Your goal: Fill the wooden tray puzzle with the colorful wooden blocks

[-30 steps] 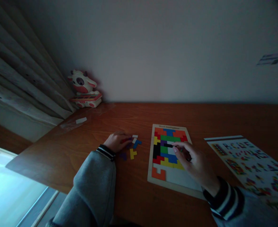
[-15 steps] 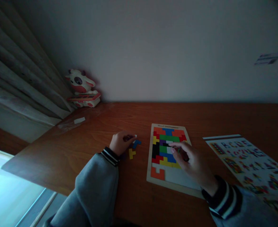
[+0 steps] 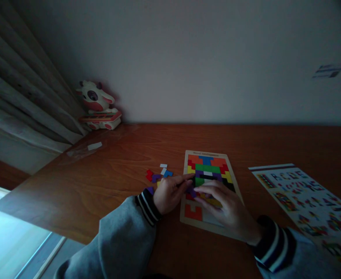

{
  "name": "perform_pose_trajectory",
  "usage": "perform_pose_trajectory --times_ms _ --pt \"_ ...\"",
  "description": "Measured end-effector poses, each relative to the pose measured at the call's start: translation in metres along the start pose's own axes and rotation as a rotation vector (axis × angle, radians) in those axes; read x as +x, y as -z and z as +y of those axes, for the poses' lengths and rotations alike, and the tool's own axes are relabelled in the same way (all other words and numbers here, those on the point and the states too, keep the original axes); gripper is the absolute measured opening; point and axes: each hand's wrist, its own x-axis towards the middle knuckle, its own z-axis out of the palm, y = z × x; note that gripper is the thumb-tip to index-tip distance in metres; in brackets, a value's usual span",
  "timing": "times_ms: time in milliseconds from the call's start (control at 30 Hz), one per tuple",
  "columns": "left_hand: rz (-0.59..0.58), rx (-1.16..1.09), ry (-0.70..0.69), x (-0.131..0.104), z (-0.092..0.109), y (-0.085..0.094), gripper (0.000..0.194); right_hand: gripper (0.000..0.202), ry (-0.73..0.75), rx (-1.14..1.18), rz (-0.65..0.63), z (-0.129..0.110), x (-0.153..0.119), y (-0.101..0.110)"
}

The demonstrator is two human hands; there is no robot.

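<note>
Over the left part of a wooden puzzle board (image 3: pixel 183 217), both hands meet at a small purple piece (image 3: pixel 191 191). My right hand (image 3: pixel 225 203) pinches it between thumb and fingers. My left hand (image 3: pixel 172 192) is closed right beside it, fingertips at the piece; whether it grips the piece too is hard to tell. Coloured blocks fill the upper part of the board, with an orange piece (image 3: pixel 193 212) in its lower left corner. Left of the board lie loose pieces: red (image 3: pixel 149 175), blue (image 3: pixel 168 174), white (image 3: pixel 163 166), purple, and a partly hidden yellow one.
A printed pattern sheet (image 3: pixel 304 197) lies on the brown table (image 3: pixel 135 151) at the right. A toy cow (image 3: pixel 99 104) stands at the back left near a curtain (image 3: pixel 28 89). A white label (image 3: pixel 95 146) is on the table's left part.
My left hand has moved right from the loose pieces to the board, uncovering red, purple and white ones. My right hand has shifted slightly left and down, and a purple piece now shows between the hands.
</note>
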Motion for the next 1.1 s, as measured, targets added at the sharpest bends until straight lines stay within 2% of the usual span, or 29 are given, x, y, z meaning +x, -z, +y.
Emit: perform_pose_trajectory --times_ms 133,267,333,467,567,667,767,867,967,1100 --pt "-0.029 0.031 -0.029 -0.001 0.001 -0.004 0.036 0.017 0.028 -0.050 0.009 -0.004 0.002 0.001" --pt "-0.038 0.030 -0.054 0.000 0.000 -0.004 0.033 0.013 0.028 -0.038 0.078 -0.005 0.010 0.003" --pt "0.007 0.108 -0.070 0.001 -0.004 -0.001 0.031 0.013 -0.022 0.036 0.052 -0.005 0.018 0.004" --pt "0.121 0.295 -0.109 0.006 -0.017 0.013 0.025 0.015 -0.241 0.189 -0.016 -0.006 0.032 0.004" --pt "0.149 0.395 -0.161 0.007 -0.026 0.021 0.022 0.017 -0.238 0.189 -0.064 -0.005 0.032 0.001" --pt "0.131 0.456 -0.202 0.006 -0.029 0.023 0.020 0.023 -0.222 0.178 -0.151 -0.003 0.022 -0.005" --pt "0.078 0.491 -0.221 0.005 -0.030 0.021 0.018 0.025 -0.329 0.205 -0.172 -0.004 0.014 -0.011" --pt "0.051 0.511 -0.220 0.004 -0.031 0.019 0.018 0.014 -0.402 0.213 -0.176 -0.007 0.011 -0.015" --pt "0.044 0.513 -0.211 0.004 -0.031 0.019 0.018 0.007 -0.364 0.156 -0.168 -0.010 0.011 -0.018" --pt "0.025 0.526 -0.206 0.005 -0.031 0.019 0.018 0.010 -0.322 0.072 -0.172 -0.009 0.007 -0.021"
